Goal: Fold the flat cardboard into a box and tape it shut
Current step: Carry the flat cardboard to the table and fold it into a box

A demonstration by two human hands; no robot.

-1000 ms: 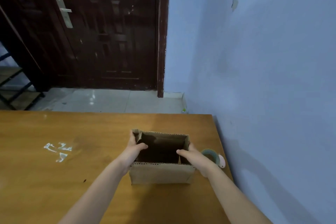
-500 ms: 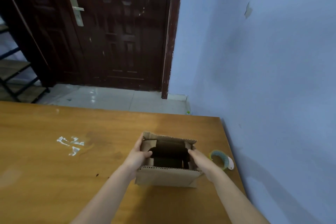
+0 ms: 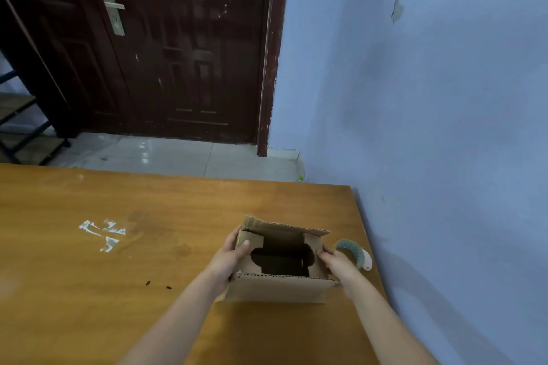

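A small brown cardboard box (image 3: 275, 289) stands upright on the wooden table (image 3: 118, 246), its top open. Its two short side flaps are bent inward over the dark opening; the near and far long flaps still stand up. My left hand (image 3: 229, 258) holds the box's left side, thumb pressing on the left flap. My right hand (image 3: 336, 264) grips the right side, fingers on the right flap. A roll of tape (image 3: 353, 252) on a white holder lies just right of the box, partly hidden behind my right hand.
The table's right edge runs close to a blue wall (image 3: 444, 157). White scuff marks (image 3: 103, 234) show on the tabletop at the left. Beyond the table's far edge are a tiled floor and a dark wooden door (image 3: 178, 53).
Both side flaps have been pushed from upright down into the box opening. My hands shifted from inside the rim to the outer sides, and the camera view moved a little left and closer.
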